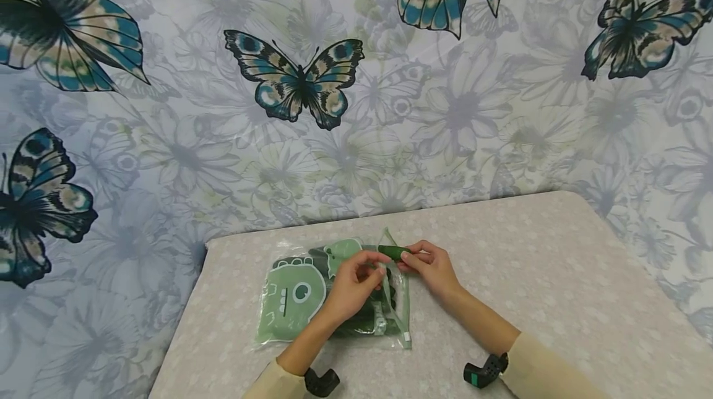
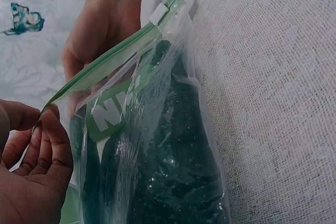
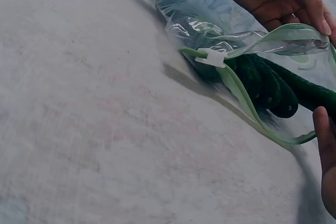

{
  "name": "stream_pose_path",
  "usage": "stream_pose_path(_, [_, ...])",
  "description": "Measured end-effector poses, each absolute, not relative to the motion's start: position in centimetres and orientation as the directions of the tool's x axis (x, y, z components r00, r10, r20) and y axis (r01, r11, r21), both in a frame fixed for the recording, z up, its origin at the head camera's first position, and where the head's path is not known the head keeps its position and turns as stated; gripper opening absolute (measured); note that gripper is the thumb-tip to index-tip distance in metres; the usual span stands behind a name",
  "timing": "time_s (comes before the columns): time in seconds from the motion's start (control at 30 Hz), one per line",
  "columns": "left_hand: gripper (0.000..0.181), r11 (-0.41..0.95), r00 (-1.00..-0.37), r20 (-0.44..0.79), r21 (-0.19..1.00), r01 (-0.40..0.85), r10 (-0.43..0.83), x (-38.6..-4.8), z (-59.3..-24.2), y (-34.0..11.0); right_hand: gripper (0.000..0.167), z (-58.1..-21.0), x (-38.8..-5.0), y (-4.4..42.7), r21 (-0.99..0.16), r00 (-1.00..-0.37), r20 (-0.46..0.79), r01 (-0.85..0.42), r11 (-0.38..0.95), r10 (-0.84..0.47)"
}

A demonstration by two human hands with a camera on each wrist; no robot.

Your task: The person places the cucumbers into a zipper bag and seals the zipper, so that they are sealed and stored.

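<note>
A clear slider zip bag [image 1: 292, 309] with a green cartoon print lies on the table, and its mouth, edged in green, gapes to the right. My left hand [image 1: 353, 284] pinches the rim of that mouth between thumb and fingers. In my right hand [image 1: 434, 269] is a dark green cucumber [image 1: 393, 252], gripped by its outer end, the other end reaching into the mouth. Several more cucumbers [image 3: 281, 95] lie inside the bag, seen through the opening in the right wrist view. The white slider [image 3: 212, 57] sits near one end of the zip.
A pale patterned cloth covers the table [image 1: 512, 250], whose back edge meets a wall hanging [image 1: 345, 164] printed with butterflies and flowers. Each wrist carries a small black device [image 1: 483, 371].
</note>
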State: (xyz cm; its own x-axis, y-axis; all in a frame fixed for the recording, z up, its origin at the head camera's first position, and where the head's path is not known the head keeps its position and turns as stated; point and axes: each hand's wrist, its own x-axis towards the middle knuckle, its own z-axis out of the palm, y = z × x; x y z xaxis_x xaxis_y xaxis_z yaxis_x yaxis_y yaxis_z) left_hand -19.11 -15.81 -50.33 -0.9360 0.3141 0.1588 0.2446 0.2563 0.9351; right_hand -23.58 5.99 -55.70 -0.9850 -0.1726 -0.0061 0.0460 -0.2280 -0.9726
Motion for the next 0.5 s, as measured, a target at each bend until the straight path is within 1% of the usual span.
stream_pose_path(0.1, [0.023,0.256,-0.937,0.156,0.936,0.242,0.314,-19.2,-50.3,-15.7,0.025,-55.5,-23.7,6.0,-0.961,-0.983,0.000,0.051,-0.271,-0.186])
stream_pose_path(0.17, [0.023,0.258,-0.939,0.151,0.937,0.236,0.308,-19.2,-50.3,-15.7,0.027,-55.3,-23.7,5.7,-0.964,-0.978,0.016,0.040,-0.261,-0.209])
stream_pose_path(0.33, [0.023,0.265,-0.943,0.158,0.934,0.239,0.294,-19.1,-50.3,-15.7,0.026,-55.0,-23.8,4.4,-0.985,-0.971,0.061,-0.022,-0.170,-0.231])
stream_pose_path(0.5, [0.023,0.250,-0.948,0.150,0.942,0.223,0.280,-19.2,-50.4,-15.7,0.023,-55.1,-24.0,3.0,-0.990,-0.972,0.128,-0.115,-0.080,-0.196])
